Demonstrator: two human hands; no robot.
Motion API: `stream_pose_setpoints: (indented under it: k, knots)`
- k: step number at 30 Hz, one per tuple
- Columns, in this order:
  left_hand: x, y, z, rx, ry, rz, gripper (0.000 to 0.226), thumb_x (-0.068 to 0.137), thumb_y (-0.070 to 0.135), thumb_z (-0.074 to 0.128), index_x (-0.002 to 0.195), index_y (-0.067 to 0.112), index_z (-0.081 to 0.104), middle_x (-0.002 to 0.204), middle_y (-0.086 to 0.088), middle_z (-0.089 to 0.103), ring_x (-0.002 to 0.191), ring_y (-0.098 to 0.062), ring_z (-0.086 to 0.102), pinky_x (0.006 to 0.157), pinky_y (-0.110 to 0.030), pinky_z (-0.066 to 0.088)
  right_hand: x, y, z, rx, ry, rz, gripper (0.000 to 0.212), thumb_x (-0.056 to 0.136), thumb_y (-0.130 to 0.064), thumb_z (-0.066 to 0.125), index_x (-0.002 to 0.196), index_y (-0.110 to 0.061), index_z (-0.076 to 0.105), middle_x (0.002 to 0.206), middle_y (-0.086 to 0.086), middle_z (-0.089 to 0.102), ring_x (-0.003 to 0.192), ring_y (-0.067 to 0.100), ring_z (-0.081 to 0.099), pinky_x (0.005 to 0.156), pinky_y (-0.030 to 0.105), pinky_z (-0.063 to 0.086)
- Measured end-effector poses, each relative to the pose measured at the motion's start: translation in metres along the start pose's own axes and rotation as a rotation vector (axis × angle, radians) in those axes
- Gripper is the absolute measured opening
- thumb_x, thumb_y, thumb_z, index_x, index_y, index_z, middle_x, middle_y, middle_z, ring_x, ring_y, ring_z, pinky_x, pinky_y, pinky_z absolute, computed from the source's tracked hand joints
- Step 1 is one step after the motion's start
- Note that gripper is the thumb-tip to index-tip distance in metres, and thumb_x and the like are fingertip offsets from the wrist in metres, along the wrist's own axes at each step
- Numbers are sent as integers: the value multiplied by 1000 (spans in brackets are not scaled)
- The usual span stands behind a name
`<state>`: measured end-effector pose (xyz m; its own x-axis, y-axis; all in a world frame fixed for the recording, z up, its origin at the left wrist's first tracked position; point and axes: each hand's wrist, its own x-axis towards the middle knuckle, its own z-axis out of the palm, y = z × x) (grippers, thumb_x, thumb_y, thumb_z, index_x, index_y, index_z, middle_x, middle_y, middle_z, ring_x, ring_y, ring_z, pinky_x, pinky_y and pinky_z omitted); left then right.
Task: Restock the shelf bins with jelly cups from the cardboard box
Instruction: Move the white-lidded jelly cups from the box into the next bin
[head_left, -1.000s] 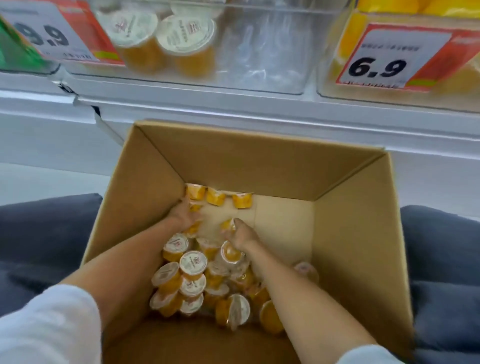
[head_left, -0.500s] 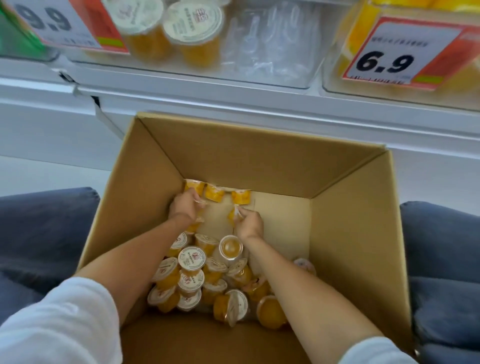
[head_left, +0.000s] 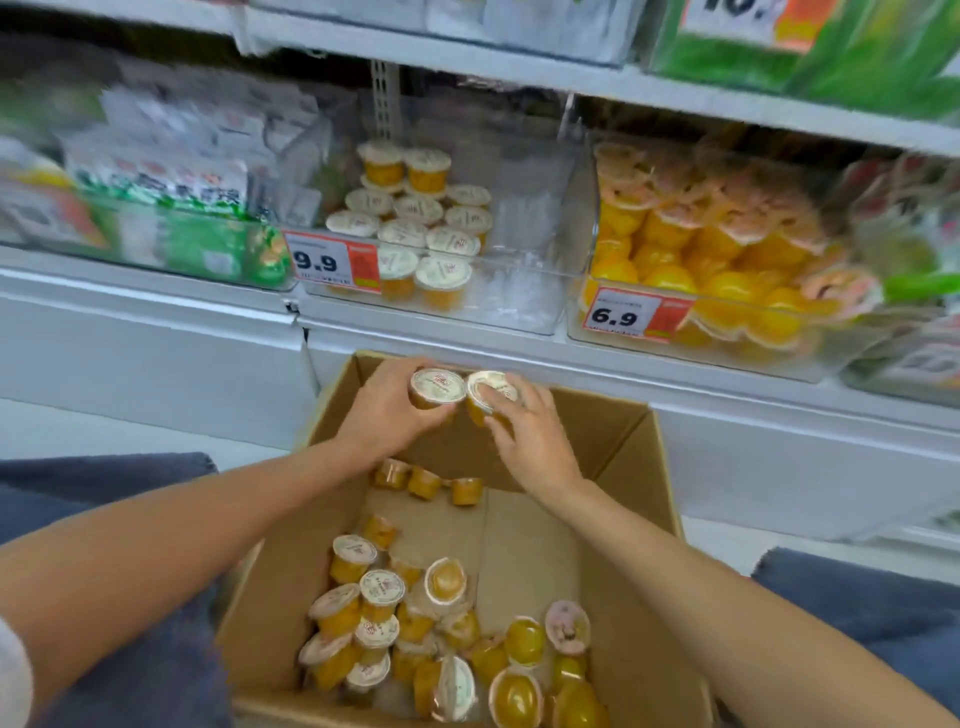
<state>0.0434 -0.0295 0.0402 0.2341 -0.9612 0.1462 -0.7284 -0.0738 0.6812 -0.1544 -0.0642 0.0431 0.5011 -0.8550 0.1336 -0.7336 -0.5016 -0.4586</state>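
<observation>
Jelly cup in L hand, 2nd cup in R hand, fingers curled rnd each, above box.

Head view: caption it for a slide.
Left hand and right hand each hold a jelly cup over the cardboard box.

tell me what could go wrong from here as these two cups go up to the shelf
1. The left cup in the left hand is right beside the right cup in the right hand; a bump could drop one into the cardboard box.
2. Cups in the 9.9 bin sit stacked; adding on top may topple them.
3. The 6.9 bin next door holds pink-lidded cups, so a mix-up is possible.
</observation>
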Motion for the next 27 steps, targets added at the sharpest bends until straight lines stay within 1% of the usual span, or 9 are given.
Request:
stream_pose_setpoints:
  k: [2,5,10,13,15,19,20,23,27]
  knots:
    - [11,20,-28,-34,94,30,60,69,55,75,121,28,58,114,6,60,103,-11,58,91,-32,51,14,-17,-30,-22,42,-54,42,99,-24,49,141,-27,47,153,5,33,142,27,22,116,43,26]
    - [33,47,-69,-49,234,102,60,71,54,74,121,25,57,111,3,57,91,-10,59,80,-32,54,41,-40,-65,18,187,-145,40,98,-22,53,138,-24,51,149,8,39,139,30,29,113,43,32]
    - [86,69,-117,-22,408,130,45,74,49,76,108,22,65,93,6,57,79,-8,58,70,-22,47,108,-72,-100,62,323,-185,39,96,-19,57,135,-22,56,143,9,47,133,29,37,111,36,30]
    - [130,52,-127,11,386,19,57,70,57,72,113,22,65,102,1,63,88,-12,62,76,-28,53,154,-75,-105,56,313,-144,40,96,-16,54,136,-21,55,144,8,45,133,26,34,109,27,25]
    - [160,39,-129,47,386,-74,62,69,59,71,115,18,66,106,-2,68,95,-18,64,80,-33,55,185,-70,-100,49,289,-104,40,96,-14,53,135,-22,56,142,9,47,131,27,37,107,27,27]
    - [202,25,-130,35,306,-264,41,72,51,76,87,15,63,87,-3,66,79,-22,62,70,-31,53,253,-52,-83,50,244,-1,43,95,-10,50,135,-25,55,144,12,42,133,29,36,108,29,31]
    - [210,23,-130,38,267,-271,36,74,46,77,86,16,60,86,-3,64,78,-22,61,68,-31,52,267,-48,-78,58,242,35,43,96,-11,48,135,-26,54,144,12,40,133,29,35,109,31,31]
    - [231,13,-127,61,201,-254,44,79,34,78,111,13,56,97,-3,58,90,-24,63,69,-30,50,296,-39,-63,44,196,87,42,97,-15,44,138,-24,51,144,9,40,133,28,36,109,33,34]
    - [243,1,-117,232,162,-181,57,80,33,75,126,10,49,115,-9,60,103,-27,60,85,-39,53,299,-32,-55,-45,210,85,43,93,-24,54,136,-18,51,140,6,42,130,27,38,107,35,36]
